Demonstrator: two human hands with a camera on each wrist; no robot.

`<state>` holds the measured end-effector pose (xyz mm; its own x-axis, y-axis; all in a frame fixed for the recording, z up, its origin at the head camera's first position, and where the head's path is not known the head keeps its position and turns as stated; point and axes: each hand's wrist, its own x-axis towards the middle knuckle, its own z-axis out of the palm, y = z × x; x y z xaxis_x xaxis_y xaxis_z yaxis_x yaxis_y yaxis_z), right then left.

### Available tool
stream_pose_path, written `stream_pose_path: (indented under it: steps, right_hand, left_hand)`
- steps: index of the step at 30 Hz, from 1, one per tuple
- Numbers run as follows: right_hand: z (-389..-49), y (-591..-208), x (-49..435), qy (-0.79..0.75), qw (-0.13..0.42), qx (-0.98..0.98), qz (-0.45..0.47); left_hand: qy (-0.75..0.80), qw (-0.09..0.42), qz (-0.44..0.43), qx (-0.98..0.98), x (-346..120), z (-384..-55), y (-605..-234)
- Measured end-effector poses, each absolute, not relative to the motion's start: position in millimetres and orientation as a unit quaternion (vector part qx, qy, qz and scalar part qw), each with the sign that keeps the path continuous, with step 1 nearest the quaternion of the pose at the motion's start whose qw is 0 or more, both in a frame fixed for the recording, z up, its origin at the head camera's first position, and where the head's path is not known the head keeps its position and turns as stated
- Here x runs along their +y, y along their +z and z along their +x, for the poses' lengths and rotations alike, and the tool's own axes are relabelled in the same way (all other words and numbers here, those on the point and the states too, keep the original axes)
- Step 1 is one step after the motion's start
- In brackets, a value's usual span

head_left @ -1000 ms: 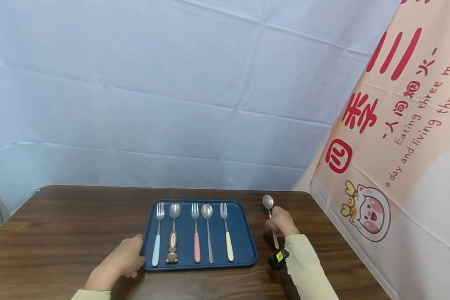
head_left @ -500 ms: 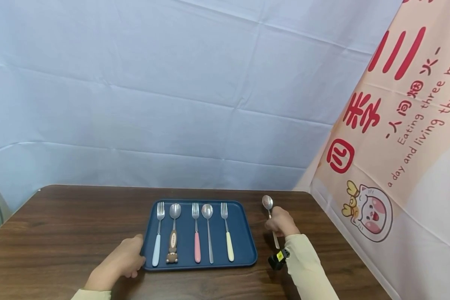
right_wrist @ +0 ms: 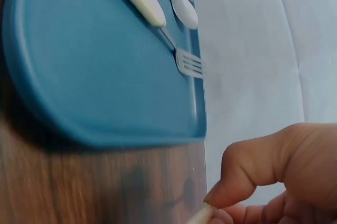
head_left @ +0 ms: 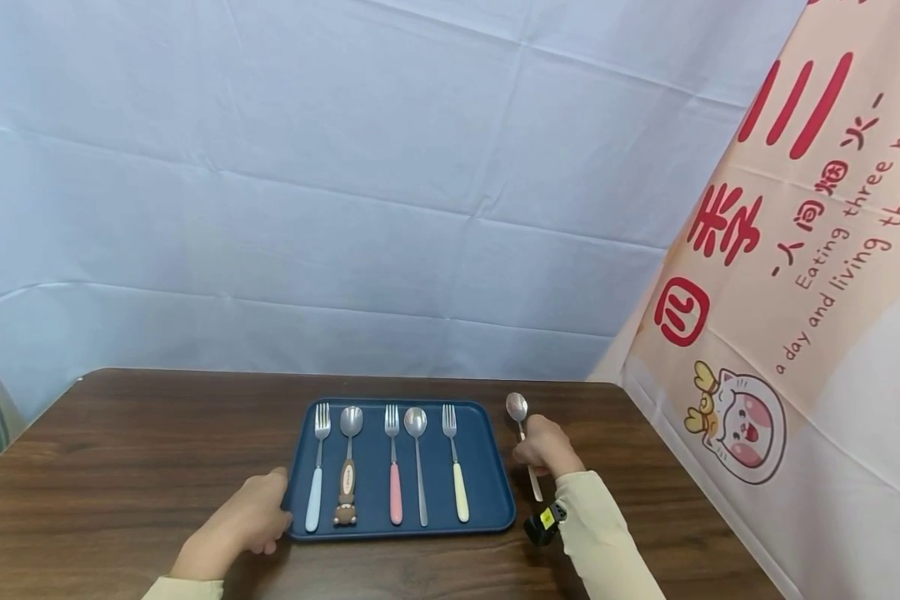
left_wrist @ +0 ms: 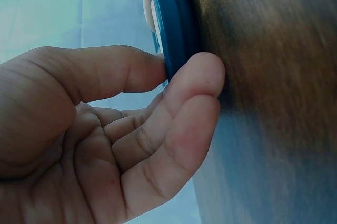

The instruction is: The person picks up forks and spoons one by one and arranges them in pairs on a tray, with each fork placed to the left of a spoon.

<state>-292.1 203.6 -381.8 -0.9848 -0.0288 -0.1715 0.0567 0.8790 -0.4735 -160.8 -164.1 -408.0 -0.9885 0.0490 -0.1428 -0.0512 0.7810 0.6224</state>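
Observation:
My left hand [head_left: 251, 512] pinches the left rim of a dark blue tray [head_left: 487, 479]. In the left wrist view the thumb lies on the rim and the fingertips [left_wrist: 197, 77] come from underneath. Right of the tray, my right hand [head_left: 546, 446] pinches a silver spoon [head_left: 517, 406] by its handle, bowl pointing away from me. That spoon's pale handle end [right_wrist: 200, 216] barely shows in the right wrist view. On the tray lie a blue-handled fork [head_left: 314, 492], a bear-handled spoon [head_left: 347, 475], a pink-handled fork [head_left: 395, 492], a plain silver spoon [head_left: 420, 475] and a yellow-handled fork [head_left: 460, 492].
The tray stands on a dark brown wooden table [head_left: 157, 450]. A pale cloth [head_left: 330, 208] hangs behind the table. To the right is a printed cloth [head_left: 817, 333] with red lettering and a cartoon cat. A small black device [head_left: 543, 525] sits at the right wrist.
My right hand has moved a little left toward the tray, and the spoon has come with it. The left hand and the tray look unmoved.

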Motion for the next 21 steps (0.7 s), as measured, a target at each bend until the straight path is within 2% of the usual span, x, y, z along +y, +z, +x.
stream_pose_path:
  steps: [21]
  right_hand:
    - [-281.9,-387.6,164.0,-0.236,0.092,0.967,-0.010]
  left_hand:
    - [0.333,0.077,-0.002,0.940,-164.4,-161.4,-408.3]
